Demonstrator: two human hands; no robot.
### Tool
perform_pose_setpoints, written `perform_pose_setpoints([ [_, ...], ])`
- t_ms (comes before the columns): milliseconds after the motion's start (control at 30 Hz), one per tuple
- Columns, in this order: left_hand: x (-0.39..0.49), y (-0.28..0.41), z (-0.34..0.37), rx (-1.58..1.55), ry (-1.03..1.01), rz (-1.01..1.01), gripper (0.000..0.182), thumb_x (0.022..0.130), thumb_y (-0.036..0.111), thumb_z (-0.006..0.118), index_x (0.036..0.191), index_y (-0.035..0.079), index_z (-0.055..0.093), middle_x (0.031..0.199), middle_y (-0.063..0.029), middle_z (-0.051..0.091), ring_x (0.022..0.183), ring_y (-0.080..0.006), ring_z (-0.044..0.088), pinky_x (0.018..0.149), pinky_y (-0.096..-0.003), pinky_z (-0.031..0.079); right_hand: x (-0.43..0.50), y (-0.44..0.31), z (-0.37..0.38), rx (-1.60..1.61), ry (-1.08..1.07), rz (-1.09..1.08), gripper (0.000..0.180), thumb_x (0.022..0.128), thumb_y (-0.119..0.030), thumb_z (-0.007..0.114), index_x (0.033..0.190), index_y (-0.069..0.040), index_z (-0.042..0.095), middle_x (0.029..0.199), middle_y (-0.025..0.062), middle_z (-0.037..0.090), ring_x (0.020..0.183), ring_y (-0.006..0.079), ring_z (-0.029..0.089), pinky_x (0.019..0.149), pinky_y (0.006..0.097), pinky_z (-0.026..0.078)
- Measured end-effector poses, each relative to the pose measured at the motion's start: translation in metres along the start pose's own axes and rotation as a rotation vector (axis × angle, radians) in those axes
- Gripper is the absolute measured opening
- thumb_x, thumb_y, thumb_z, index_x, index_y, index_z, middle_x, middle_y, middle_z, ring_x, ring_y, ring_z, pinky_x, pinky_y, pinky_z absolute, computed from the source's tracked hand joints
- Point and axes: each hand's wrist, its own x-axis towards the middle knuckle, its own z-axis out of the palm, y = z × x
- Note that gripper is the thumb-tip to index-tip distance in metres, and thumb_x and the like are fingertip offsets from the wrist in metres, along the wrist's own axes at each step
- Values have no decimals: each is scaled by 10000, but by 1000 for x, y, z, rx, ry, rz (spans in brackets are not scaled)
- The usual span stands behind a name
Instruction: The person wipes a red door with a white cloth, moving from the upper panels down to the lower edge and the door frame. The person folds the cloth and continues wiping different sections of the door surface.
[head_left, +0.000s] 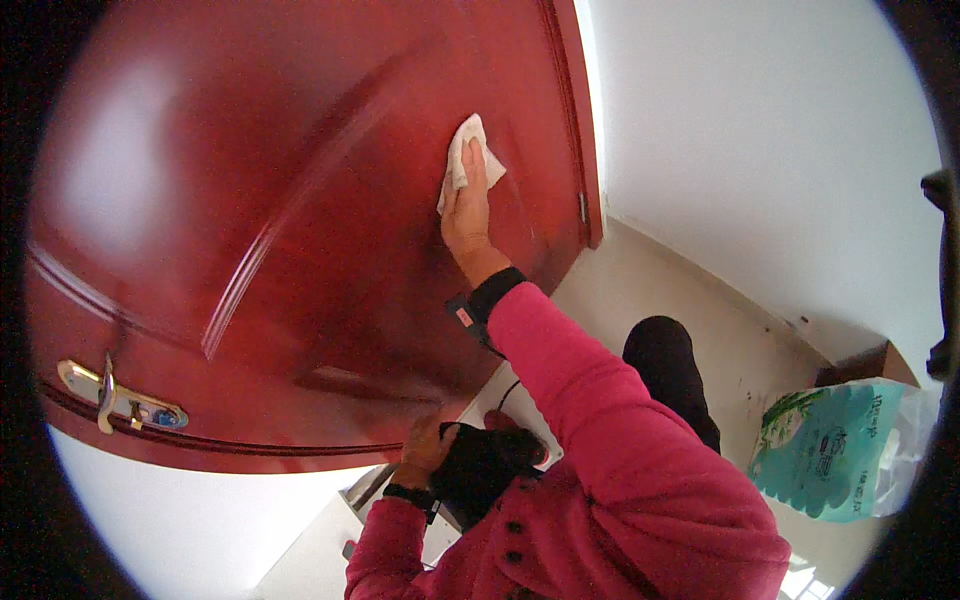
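Observation:
A folded white cloth (459, 161) lies flat against a glossy red wooden door (360, 247) with raised mouldings. My right hand (469, 210) presses the cloth to the panel, fingers stretched over it. Lower down, my left hand (421, 454) is near the door's edge, beside dark fabric (476, 469) at my front. Its fingers are partly hidden, and whether they hold anything does not show. Black bands circle both wrists over pink sleeves. On the left, the door carries a metal lever handle (109, 394) on a gold-edged lock plate (161, 412).
A white wall (750, 112) meets the pale floor (622, 281) right of the door frame (589, 150). My dark-clad knee (664, 360) shows beside my right arm. At the right, a green plastic package (832, 450) bearing writing stands near a brown object (862, 367). Small dark specks dot the floor.

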Motion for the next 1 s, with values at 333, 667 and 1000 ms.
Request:
perform_pose_setpoints([
  [333,5,5,-7,-11,6,-116,453,909,351,599,1269,80,555,1153,-199,641,1043,-386,608,918,-474,471,4,66,-53,638,194,78,604,1028,-395,397,1507,-48,274,1562,75,268,1432,205,255,1173,319,179],
  [667,16,17,-9,31,44,-87,442,883,310,633,1245,66,567,1077,-165,667,986,-371,626,889,-451,492,-101,241,-195,246,284,845,588,1033,-398,389,1495,-52,276,1443,178,418,1259,301,463,996,418,412],
  [1000,16,25,-14,-82,31,-148,428,901,298,604,1238,41,548,1110,-182,651,1014,-382,617,895,-464,487,-134,256,-185,132,337,966,291,1005,-176,424,1191,22,528,998,124,646,922,260,621,718,391,492],
])
